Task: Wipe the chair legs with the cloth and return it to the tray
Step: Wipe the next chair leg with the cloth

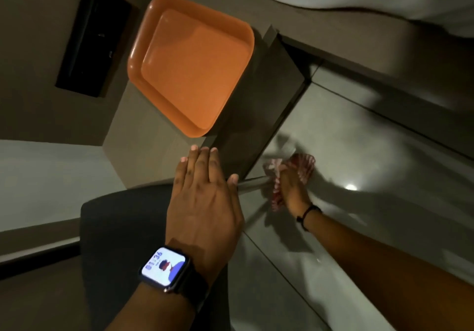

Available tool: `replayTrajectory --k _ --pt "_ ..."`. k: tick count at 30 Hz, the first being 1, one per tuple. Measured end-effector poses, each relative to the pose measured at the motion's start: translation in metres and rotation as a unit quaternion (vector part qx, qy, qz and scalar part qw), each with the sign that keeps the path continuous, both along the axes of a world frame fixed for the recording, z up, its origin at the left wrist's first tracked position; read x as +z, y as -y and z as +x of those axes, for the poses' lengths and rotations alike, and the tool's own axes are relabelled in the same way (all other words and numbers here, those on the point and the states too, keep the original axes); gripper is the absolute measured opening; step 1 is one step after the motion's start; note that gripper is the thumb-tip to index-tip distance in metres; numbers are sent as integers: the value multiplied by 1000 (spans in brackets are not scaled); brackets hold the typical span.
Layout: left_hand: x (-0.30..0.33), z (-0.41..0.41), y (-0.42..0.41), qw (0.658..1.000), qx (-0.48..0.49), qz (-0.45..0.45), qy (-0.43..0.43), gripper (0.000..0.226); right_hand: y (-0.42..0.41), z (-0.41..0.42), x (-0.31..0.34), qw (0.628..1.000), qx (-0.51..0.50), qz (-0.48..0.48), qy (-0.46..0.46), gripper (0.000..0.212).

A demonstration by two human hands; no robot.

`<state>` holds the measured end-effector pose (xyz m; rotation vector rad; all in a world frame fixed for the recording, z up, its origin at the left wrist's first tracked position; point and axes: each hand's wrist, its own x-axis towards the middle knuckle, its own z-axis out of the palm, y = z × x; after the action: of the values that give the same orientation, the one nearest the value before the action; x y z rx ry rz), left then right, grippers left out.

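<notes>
Presently the left hand (pixel 202 202) lies flat and spread, fingers straight and close together, thumb set apart, palm down on the front edge of the dark chair seat (pixel 123 230); it holds nothing. A smartwatch (pixel 164 266) with a lit face sits on that wrist. The right hand (pixel 292 189) reaches lower, down beside the chair, and is closed around the cloth (pixel 300 166), a red-and-white striped piece bunched in the grip. Cloth folds stick out above the knuckles and hang below the hand toward the wrist, so its long axis runs roughly along the line of the hand, from upper right to lower left in the view. The cloth is pressed at the end of a thin metal chair leg (pixel 252 182), which runs nearly level in the view from under the left thumb to the cloth; the exact contact point is hidden by the fabric. A dark band (pixel 306 215) circles the right wrist. The orange tray (pixel 136 58) sits bare on the grey table (pixel 128 130) above the left hand, well apart from the cloth. Glossy floor tiles (pixel 359 151) lie under the right hand.
</notes>
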<state>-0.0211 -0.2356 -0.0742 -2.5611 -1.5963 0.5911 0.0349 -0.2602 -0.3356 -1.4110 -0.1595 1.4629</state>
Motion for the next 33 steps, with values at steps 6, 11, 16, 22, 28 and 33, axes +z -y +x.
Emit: replayTrajectory --k 6,11,16,22,28,33 --pt "4 5 1 999 11 -20 -24 73 33 -47 119 970 -1 201 137 46" --pt "3 5 0 999 11 -18 -28 73 21 -52 89 953 -1 215 215 51" --pt "-2 0 -2 1000 5 -4 -8 66 6 -32 -23 991 38 71 103 43" --pt "-7 -3 -2 1000 -4 10 -4 62 8 -15 -51 999 -28 -37 18 72" --pt "0 1 -3 1000 -3 -7 -8 68 32 -45 86 987 -65 139 41 53" --pt "-1 0 -3 1000 -15 -7 -17 69 16 -51 97 947 -32 219 232 46"
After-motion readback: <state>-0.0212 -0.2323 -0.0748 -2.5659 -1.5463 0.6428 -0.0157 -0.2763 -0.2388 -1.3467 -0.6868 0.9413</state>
